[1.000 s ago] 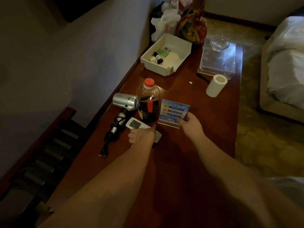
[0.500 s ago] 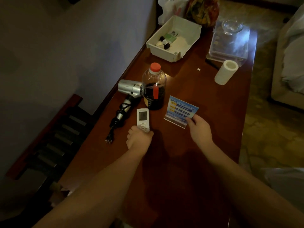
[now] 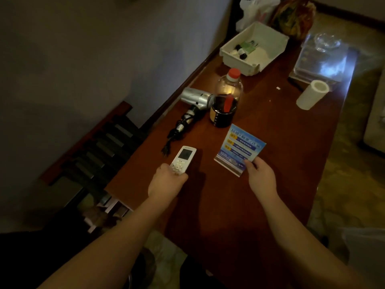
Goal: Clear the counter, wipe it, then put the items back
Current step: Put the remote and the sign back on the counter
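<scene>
wooden counter (image 3: 270, 130): gripped remote (image 3: 183, 159) points away toward hairdryer (image 3: 196, 100).

L hand (image 3: 166, 180) now grips the remote (image 3: 183, 159) by its near end and holds it well clear of the bottle (image 3: 226, 101), toward 7 o'clock from it; a sec ago it sat just beside the bottle. R hand (image 3: 260, 176) pulls the blue card (image 3: 240, 148) toward 5 o'clock, away from the bottle.

Dim, warm, soft view; glare whitens the clear tray (image 3: 325, 59) far beyond both hands, perhaps from a lamp; edges bend and blur.
</scene>
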